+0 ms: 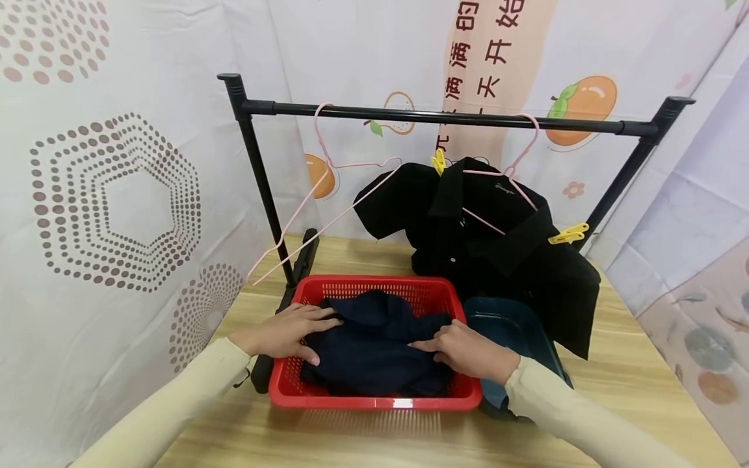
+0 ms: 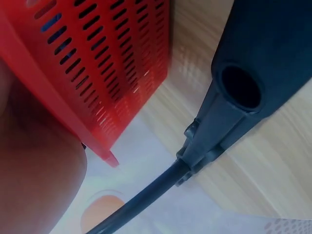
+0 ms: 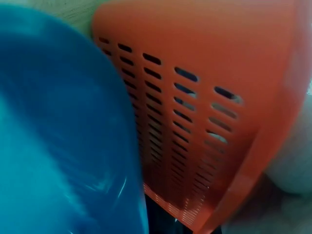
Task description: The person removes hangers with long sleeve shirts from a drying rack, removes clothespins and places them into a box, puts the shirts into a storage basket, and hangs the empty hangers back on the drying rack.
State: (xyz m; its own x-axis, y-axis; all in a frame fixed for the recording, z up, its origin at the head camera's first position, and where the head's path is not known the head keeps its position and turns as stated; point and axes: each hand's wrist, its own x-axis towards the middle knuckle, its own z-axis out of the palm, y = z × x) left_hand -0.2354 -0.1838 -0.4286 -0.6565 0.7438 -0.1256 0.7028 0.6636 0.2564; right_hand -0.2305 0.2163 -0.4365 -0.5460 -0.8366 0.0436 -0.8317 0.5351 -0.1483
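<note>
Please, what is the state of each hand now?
Left hand: open, over the navy garment.
Right hand: over the same garment; whether it grips cannot be told.

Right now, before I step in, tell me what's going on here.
Someone is reaching into a red basket: the left hand lies spread on the left of a dark navy cloth, and the right hand touches its right side. Behind, a black shirt hangs by a pink hanger from a black rack; a second hanger there is bare.

The basket is red, the cloth navy.
</note>
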